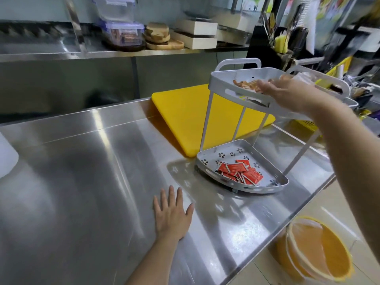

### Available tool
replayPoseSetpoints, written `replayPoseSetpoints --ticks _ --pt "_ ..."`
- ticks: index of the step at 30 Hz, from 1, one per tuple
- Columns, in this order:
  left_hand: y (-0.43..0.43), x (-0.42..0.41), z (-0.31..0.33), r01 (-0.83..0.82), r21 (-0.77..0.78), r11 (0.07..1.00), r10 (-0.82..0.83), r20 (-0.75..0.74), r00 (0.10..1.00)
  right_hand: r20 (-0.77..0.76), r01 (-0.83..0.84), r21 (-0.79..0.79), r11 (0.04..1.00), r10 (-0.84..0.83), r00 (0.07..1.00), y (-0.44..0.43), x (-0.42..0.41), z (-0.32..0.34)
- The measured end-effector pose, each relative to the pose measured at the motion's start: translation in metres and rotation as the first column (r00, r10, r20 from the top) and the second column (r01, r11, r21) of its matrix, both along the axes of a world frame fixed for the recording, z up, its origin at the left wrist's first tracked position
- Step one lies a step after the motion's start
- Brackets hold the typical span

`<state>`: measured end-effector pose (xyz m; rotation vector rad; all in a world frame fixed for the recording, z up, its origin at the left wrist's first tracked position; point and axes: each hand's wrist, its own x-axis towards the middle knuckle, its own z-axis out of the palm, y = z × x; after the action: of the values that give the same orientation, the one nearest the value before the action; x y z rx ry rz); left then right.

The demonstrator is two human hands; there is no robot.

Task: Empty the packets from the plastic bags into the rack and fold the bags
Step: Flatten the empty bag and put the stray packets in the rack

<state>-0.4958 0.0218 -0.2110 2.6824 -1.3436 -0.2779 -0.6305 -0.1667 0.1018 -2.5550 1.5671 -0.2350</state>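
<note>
A white two-tier rack (218, 79) stands on the steel counter at the right. Its bottom tray (211, 159) holds several red packets (240, 173). In its top tray lie brownish packets (244, 83). My right hand (287, 93) reaches over the top tray's front rim, fingers spread and blurred, just above those packets. A clear plastic bag (304, 77) shows faintly behind that hand; whether the hand holds it is unclear. My left hand (172, 212) rests flat on the counter, fingers apart, in front of the rack.
A yellow cutting board (185, 112) lies behind the rack. The steel counter (82, 182) stretches left. An orange bucket (320, 249) stands on the floor past the counter's right edge. A back shelf carries lidded boxes (121, 31) and wooden boards (160, 38).
</note>
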Motion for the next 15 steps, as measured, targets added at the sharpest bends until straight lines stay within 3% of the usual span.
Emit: replayPoseSetpoints --ticks 1,3,5,7,11,15 --pt "0.0 0.0 0.001 0.0 0.018 1.0 0.001 -0.014 1.0 -0.023 -0.007 -0.006 1.0 0.007 1.0 0.0 0.0 0.003" --pt "0.0 0.001 0.005 0.009 0.041 0.999 -0.007 -0.058 0.998 -0.01 -0.026 -0.191 0.981 0.024 1.0 0.001 -0.001 0.005" --pt "0.001 0.009 0.008 0.025 0.025 0.999 -0.022 -0.116 0.993 0.17 0.008 -0.404 0.915 0.067 0.983 0.008 0.003 0.001" --pt "0.009 0.021 0.013 0.051 -0.018 0.999 -0.053 -0.141 0.989 0.334 0.045 -0.517 0.855 0.152 0.93 0.024 0.015 -0.008" --pt "0.048 0.057 0.029 -0.064 -0.11 0.992 0.044 -0.175 0.984 0.367 -0.184 -0.518 0.835 0.412 0.834 0.064 0.067 -0.052" --pt "0.114 0.099 0.046 -0.273 -0.145 0.951 0.248 -0.173 0.953 0.316 -0.469 -0.328 0.82 0.563 0.763 0.121 0.138 -0.112"
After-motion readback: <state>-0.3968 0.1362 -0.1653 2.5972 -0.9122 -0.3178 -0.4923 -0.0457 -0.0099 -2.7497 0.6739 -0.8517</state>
